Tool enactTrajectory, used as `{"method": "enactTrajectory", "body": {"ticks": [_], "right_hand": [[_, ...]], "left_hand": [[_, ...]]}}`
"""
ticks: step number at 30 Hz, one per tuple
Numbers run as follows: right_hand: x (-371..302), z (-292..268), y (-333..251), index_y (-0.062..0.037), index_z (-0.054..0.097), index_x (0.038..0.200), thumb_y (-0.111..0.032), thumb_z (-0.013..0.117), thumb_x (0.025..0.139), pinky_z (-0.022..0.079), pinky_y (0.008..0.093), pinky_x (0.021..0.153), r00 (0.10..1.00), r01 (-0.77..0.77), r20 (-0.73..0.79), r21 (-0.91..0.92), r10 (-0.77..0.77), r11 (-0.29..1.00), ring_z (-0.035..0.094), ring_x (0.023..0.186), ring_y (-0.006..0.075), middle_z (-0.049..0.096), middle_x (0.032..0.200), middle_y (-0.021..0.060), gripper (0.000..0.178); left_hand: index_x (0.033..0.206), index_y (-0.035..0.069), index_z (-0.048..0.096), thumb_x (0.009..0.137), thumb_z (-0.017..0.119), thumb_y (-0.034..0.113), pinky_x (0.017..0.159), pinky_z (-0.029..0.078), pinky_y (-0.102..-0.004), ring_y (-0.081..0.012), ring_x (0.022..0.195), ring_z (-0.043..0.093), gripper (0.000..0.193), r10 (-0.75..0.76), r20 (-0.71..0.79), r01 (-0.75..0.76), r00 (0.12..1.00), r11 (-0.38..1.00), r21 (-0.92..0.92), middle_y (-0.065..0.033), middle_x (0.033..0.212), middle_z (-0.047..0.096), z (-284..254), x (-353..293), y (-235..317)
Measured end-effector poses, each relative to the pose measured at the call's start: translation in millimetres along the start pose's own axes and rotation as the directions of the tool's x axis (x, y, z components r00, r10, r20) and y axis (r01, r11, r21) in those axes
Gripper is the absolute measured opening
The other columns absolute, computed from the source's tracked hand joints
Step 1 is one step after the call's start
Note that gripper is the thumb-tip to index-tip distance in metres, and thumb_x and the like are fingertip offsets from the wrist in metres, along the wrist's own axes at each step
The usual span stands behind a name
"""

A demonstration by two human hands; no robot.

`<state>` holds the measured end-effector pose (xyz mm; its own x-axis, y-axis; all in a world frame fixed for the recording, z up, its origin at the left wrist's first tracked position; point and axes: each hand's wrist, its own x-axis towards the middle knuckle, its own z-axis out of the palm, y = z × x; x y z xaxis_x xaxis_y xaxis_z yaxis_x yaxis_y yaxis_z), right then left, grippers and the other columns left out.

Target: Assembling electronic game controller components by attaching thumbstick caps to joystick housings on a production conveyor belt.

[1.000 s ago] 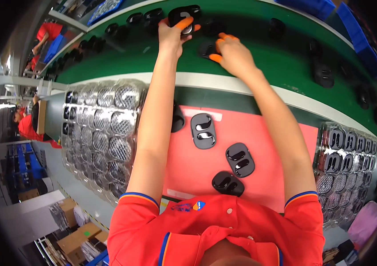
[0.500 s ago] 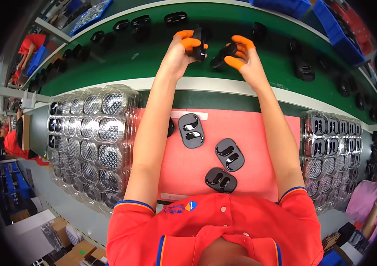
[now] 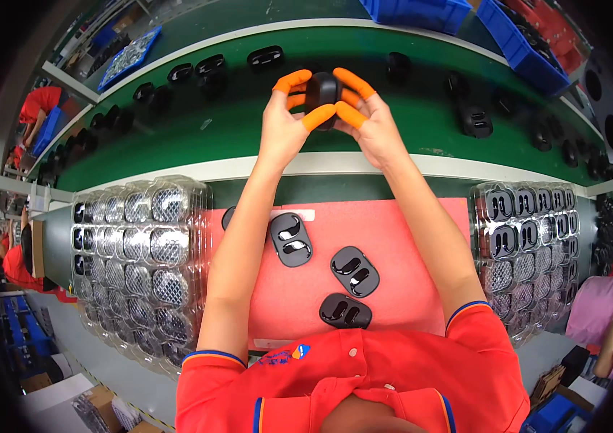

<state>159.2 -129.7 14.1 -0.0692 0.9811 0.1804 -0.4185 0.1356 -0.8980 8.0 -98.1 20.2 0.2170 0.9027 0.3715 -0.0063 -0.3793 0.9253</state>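
Observation:
Over the green belt (image 3: pixel 205 148), both my hands close around one rounded black case (image 3: pixel 323 89). My left hand (image 3: pixel 285 123) grips its left side, my right hand (image 3: pixel 373 124) its right side, and the two thumbs meet in front of it. Orange covers sit on my fingertips. Some fingers are hidden behind the case. On the pink mat (image 3: pixel 414 252) between my forearms lie three dark grey rounded cases: an upper-left case (image 3: pixel 282 246), a middle case (image 3: pixel 347 261) and a lower case (image 3: pixel 326 307). Each shows two glossy black curved pieces. My left forearm partly covers another dark item (image 3: pixel 228 218).
A clear plastic tray stack (image 3: pixel 158 249) stands left of the mat, and a second tray stack (image 3: pixel 497 276) with several filled pockets stands right. Black cases (image 3: pixel 265 57) line the belt. Beyond sit a blue bin (image 3: pixel 422 14) and another blue bin (image 3: pixel 519 47). Other people work at both sides.
My hands were apart, each with a black piece in its fingers. They have come together on one black case, the right hand moving left. The whole view has shifted a little.

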Motion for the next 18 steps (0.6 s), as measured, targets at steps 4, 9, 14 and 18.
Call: {"method": "enactTrajectory", "body": {"ticks": [4,9,14,18], "right_hand": [[-0.2,4.0,-6.9,-0.0100,0.038,0.135,-0.005,0.056,0.088,0.054,0.0366,0.084,0.997,-0.079,-0.004,0.083,0.080,0.993,0.055,0.108,0.0200,0.051,0.125,0.0105,0.050],[-0.6,2.6,-8.5,-0.0096,0.040,0.135,-0.004,0.055,0.088,0.055,0.0337,0.081,1.000,-0.020,-0.020,-0.032,0.019,0.999,0.054,0.110,0.0190,0.051,0.125,0.0100,0.049],[7.0,-21.7,-14.9,-0.0045,0.052,0.122,-0.005,0.048,0.090,0.055,0.0321,0.074,0.989,-0.068,-0.134,-0.005,0.067,0.998,0.063,0.092,0.0183,0.062,0.107,0.0083,0.032],[11.0,-62.9,-17.6,-0.0024,0.057,0.115,-0.004,0.053,0.086,0.051,0.0285,0.062,0.963,0.032,-0.227,-0.431,-0.143,0.902,0.064,0.075,0.0143,0.065,0.089,0.0085,0.029]], "left_hand": [[0.122,-0.001,0.045,0.072,0.075,0.005,0.084,0.054,-0.0346,-0.0222,0.105,0.056,0.059,0.065,-0.014,-0.065,0.998,0.998,0.012,-0.0146,0.114,0.053,2.8,-1.2,3.6],[0.123,0.001,0.045,0.072,0.072,0.000,0.081,0.052,-0.0315,-0.0198,0.105,0.056,0.058,-0.003,-0.013,0.002,1.000,0.997,-0.071,-0.0125,0.113,0.055,4.5,-2.2,2.3],[0.126,0.007,0.045,0.090,0.044,0.010,0.088,0.047,-0.0344,-0.0197,0.107,0.054,0.036,-0.214,-0.050,0.145,0.976,0.799,-0.583,-0.0080,0.117,0.053,-4.1,-6.8,12.9],[0.137,0.010,0.033,0.093,0.044,0.017,0.084,0.050,-0.0421,-0.0241,0.109,0.053,0.046,-0.445,0.146,0.468,0.883,0.855,-0.224,-0.0113,0.129,0.044,1.2,10.2,11.8]]}}
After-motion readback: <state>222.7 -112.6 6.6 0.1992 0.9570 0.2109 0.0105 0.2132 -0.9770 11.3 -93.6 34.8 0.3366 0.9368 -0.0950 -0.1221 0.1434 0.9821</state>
